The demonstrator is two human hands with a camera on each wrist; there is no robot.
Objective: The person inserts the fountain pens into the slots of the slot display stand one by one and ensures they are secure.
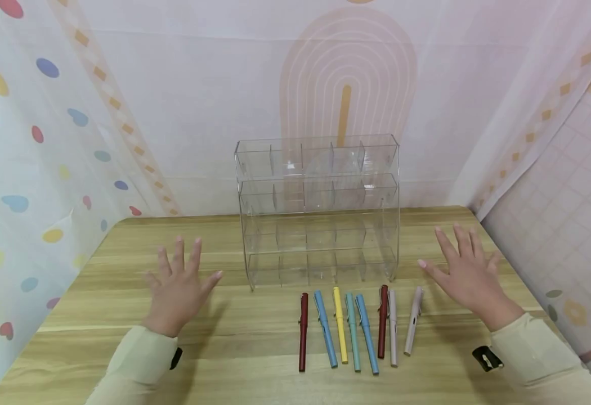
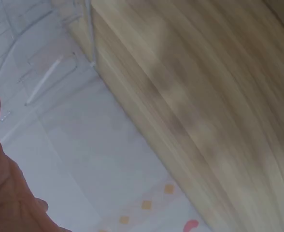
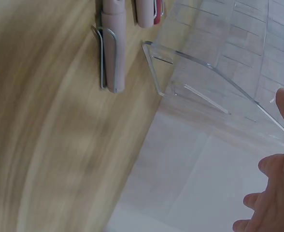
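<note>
Just in front of the clear rack (image 1: 321, 197), eight pens (image 1: 353, 334) lie in a loose row on the table (image 1: 255, 349). Left of the rack, the left hand (image 1: 176, 292) spreads its fingers apart, and right of it the right hand (image 1: 470, 281) does likewise; neither holds anything. Picking up would go best, I judge, one pen at a time, thumb and fingertip pinching mid-barrel and leaving the cap end free. The rightmost pale pink pen (image 1: 413, 323), near the rack's front right corner and nearest the right hand, has the most room around it, whereas the right-hand dark red pen (image 1: 383, 323) and its pale neighbour (image 1: 393, 332) crowd together, so a grip there should come from above. All the clipped cap ends point at the rack, long axes running out from its front. The leftmost dark red pen (image 1: 303, 332) lies almost square to the rack; the yellow pen (image 1: 340, 326) and both blue pens (image 1: 326, 332) slant cap-leftward, the rightmost pale pink pen cap-rightward. Whether that close pair touches is hard to tell from the head view.
</note>
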